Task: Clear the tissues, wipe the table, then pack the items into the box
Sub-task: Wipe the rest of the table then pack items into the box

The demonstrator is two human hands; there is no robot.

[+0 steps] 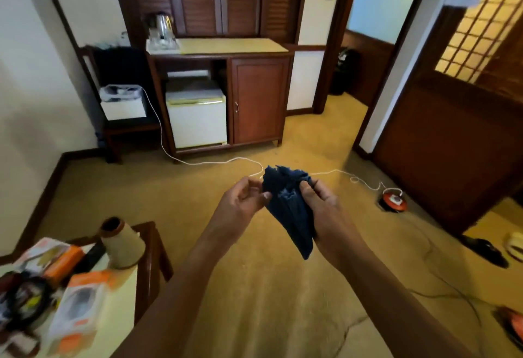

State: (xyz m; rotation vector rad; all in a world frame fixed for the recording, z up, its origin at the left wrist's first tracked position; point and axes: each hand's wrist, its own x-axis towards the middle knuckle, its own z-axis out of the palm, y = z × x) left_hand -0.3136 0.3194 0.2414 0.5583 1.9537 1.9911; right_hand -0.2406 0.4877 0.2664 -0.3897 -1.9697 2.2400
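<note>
While your right hand (322, 210) grips the bunched blue cloth (288, 207) and your left hand (242, 202) pinches its edge, out over the carpet (268, 301) beside the table (121, 301), I'd say wiping hasn't started and the boxes (76, 309) aren't packed yet.

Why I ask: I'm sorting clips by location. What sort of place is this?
Probably a hotel room: a kettle on a wooden cabinet, a mini fridge built in beneath, and carpeted floor.
</note>
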